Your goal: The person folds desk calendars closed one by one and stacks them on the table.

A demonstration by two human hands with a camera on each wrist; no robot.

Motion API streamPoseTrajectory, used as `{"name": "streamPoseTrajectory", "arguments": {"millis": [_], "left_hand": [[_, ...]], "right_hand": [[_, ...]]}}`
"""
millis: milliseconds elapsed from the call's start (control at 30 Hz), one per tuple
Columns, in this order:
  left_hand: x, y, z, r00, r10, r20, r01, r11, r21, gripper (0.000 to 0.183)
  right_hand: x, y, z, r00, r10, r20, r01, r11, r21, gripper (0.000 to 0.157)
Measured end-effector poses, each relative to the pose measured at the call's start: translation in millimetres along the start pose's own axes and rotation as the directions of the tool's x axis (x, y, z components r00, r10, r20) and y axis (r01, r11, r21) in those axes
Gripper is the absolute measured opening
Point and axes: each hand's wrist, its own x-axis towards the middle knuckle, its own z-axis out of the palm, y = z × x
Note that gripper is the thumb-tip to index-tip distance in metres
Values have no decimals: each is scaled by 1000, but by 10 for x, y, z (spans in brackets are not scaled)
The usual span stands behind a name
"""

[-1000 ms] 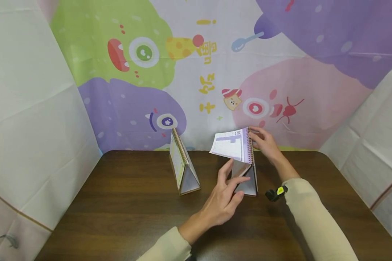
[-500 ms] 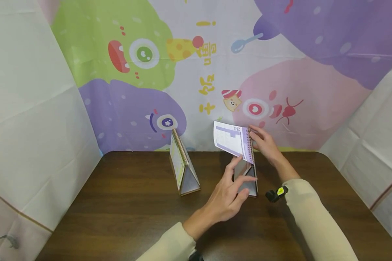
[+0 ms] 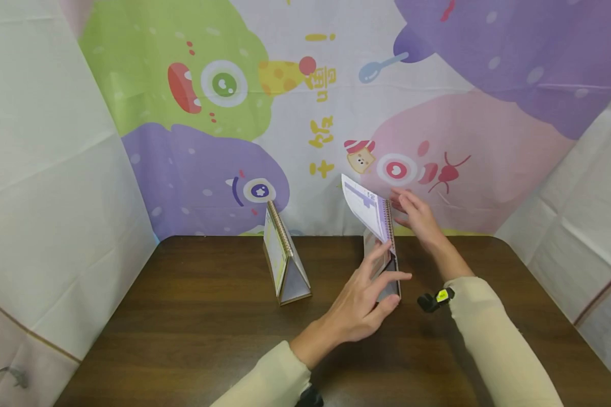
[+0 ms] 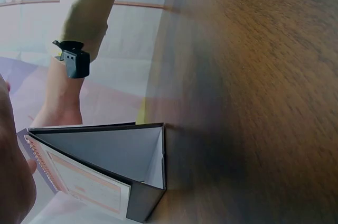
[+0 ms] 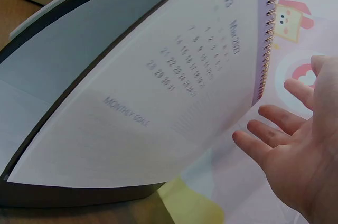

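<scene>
A spiral-bound desk calendar (image 3: 390, 280) stands like a tent on the table, one purple-and-white page (image 3: 369, 210) raised and curving above its binding. My left hand (image 3: 356, 305) is at its near end with fingers spread, the index fingertip at the page's lower edge by the coils. Behind the binding, my right hand (image 3: 420, 220) has loosely spread fingers. In the right wrist view its fingertips (image 5: 248, 142) hold nothing and face a March calendar sheet (image 5: 185, 71). The left wrist view shows the calendar's grey triangular inside (image 4: 111, 150), while only part of my left hand (image 4: 13, 176) appears.
A second tent-shaped desk calendar (image 3: 280, 254), with green-edged pages, stands to the left on the dark wooden table (image 3: 193, 328). A cartoon-printed cloth (image 3: 315, 113) hangs behind the table, and pale cloth walls (image 3: 46, 169) flank it.
The raised page has swung up from lying out leftward to standing steeply over the binding. My left hand has followed it to the right; the right hand's fingers have loosened from the coils.
</scene>
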Motion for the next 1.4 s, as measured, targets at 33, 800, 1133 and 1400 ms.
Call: {"name": "streamPoseTrajectory", "arguments": {"millis": [33, 800, 1133, 1400], "left_hand": [[6, 1, 2, 1000, -4, 2, 4, 1000, 1, 64], [49, -17, 28, 995, -23, 95, 22, 1000, 7, 41], [60, 8, -11, 982, -55, 179, 50, 998, 29, 37], [86, 30, -35, 978, -94, 188, 78, 993, 89, 20]], "right_hand": [[-5, -14, -8, 1000, -5, 0, 5, 1000, 2, 61], [-40, -288, -101, 996, -83, 16, 82, 994, 76, 68], [-43, -376, -154, 993, -112, 32, 107, 986, 131, 63], [-54, -395, -156, 994, -104, 25, 99, 985, 143, 67]]}}
